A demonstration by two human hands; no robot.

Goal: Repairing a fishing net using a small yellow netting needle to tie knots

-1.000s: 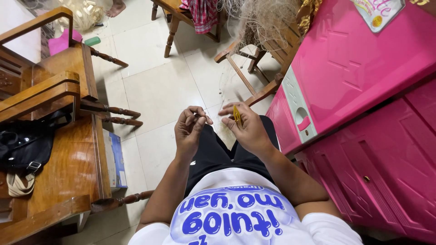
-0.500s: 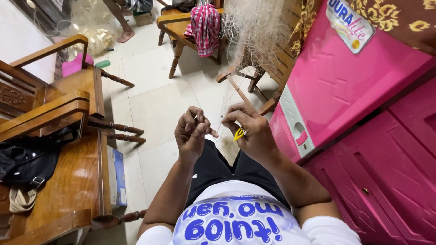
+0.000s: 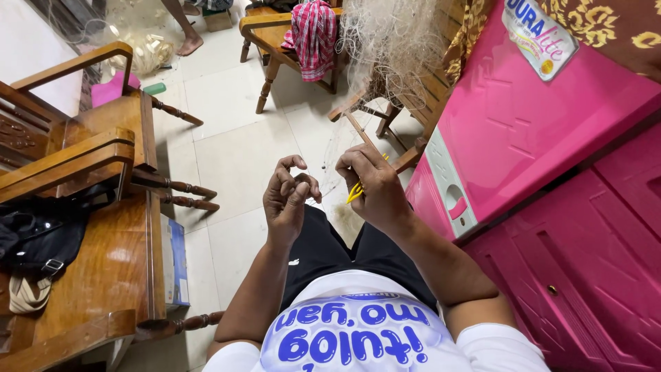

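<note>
Evidently light and stiff, the yellow netting needle (image 3: 355, 191) sits pinched in the right hand (image 3: 375, 186); beside it, the left hand (image 3: 288, 196) pinches fine, limp net twine (image 3: 330, 180).

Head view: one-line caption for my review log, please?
Seated person's right hand pinches a yellow tool while the left hand works fine net thread beside a pink cabinet.

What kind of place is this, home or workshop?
Probably a room in a home used for net work: wooden armchairs on a tiled floor, a pink plastic cabinet, and pale fishing net heaped over a bench.
</note>
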